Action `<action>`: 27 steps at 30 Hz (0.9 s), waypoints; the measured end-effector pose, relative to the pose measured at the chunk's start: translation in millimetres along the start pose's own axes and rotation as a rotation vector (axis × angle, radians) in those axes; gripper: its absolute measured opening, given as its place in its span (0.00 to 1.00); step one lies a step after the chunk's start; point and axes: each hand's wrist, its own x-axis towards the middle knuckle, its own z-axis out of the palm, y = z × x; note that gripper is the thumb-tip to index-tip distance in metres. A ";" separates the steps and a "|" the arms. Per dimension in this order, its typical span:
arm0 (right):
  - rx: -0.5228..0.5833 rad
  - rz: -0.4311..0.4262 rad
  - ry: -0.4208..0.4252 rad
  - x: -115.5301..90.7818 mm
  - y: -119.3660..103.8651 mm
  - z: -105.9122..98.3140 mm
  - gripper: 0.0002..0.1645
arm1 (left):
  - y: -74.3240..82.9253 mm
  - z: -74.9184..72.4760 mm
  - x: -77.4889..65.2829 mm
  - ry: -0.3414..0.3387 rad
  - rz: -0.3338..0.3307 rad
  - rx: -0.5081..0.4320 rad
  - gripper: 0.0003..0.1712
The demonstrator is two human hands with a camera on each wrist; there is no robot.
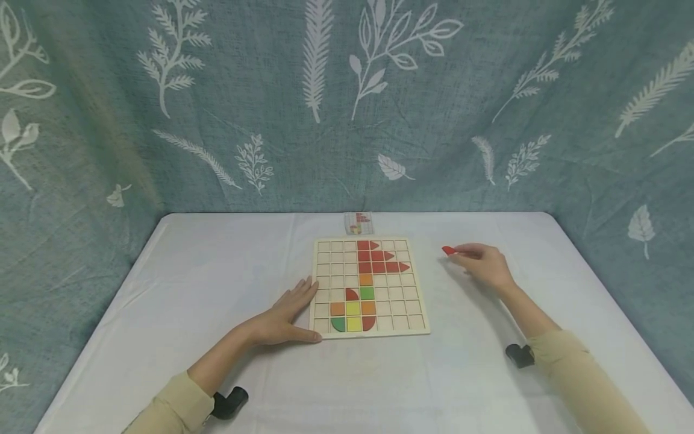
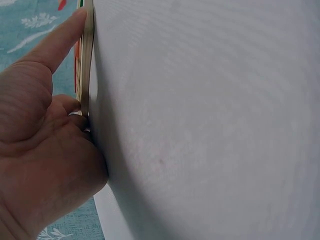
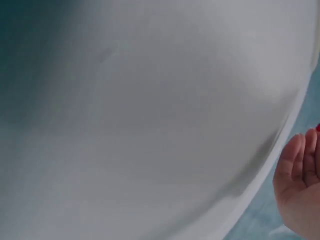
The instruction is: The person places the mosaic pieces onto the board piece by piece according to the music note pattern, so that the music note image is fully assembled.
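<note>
A square wooden grid board (image 1: pixel 398 303) lies flat on the table with coloured tiles in some of its cells. Red squares with pointed end pieces form three rows at the top; below are an orange tile (image 1: pixel 365 279), a green tile (image 1: pixel 367 293), yellow tiles (image 1: pixel 353 308) and rounded pieces. My left hand (image 1: pixel 284 316) rests at the board's left side, fingers extended, thumb by the near left corner; the left wrist view shows the thumb against the board's edge (image 2: pixel 87 60). Right of the board, my right hand (image 1: pixel 484 265) pinches a small red tile (image 1: pixel 447 250) between its fingertips, above the cloth.
Behind the board lies a small pattern card (image 1: pixel 359 223) printed with a similar coloured figure. White cloth (image 1: pixel 244 253) covers the table. A green leaf-print curtain (image 1: pixel 282 157) hangs behind it and at both sides.
</note>
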 end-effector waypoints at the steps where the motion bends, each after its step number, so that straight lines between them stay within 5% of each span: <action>1: 0.034 0.004 -0.011 -0.9 -4.1 4.3 0.29 | 0.1 0.0 -0.1 -0.001 0.001 0.000 0.62; 8: 0.137 -0.057 -0.107 -9.8 -35.8 40.2 0.26 | 1.4 0.1 -0.4 -0.003 -0.011 -0.006 0.62; 21: -0.034 -0.347 -0.365 -22.4 -103.4 111.9 0.16 | 3.3 -3.4 -2.6 -0.011 -0.003 -0.008 0.62; 27: -0.172 -0.496 -0.407 -20.1 -120.4 132.9 0.16 | 2.1 -5.0 -3.1 -0.020 0.043 -0.011 0.61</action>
